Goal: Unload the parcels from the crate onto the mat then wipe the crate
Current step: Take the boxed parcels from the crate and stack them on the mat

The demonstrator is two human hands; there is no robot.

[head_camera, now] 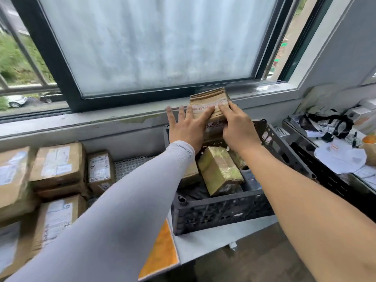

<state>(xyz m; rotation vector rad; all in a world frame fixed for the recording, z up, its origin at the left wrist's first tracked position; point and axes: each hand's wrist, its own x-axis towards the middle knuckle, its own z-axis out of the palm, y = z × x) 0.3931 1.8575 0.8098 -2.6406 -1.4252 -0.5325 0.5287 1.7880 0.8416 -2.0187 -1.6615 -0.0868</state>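
On the left mat (130,165) several parcels (57,161) already lie; the crate (219,210) holds more. Left hand (186,131), fingers spread, and right hand (236,129) press the far upright parcel (209,102). Wiping remains.

One head cam only, so no shared view. Looks fwd and down from close above the dark perforated plastic crate (221,208), w/ frosted black-framed window (154,43) at 12 o'clock, both forearms reaching in from 6.
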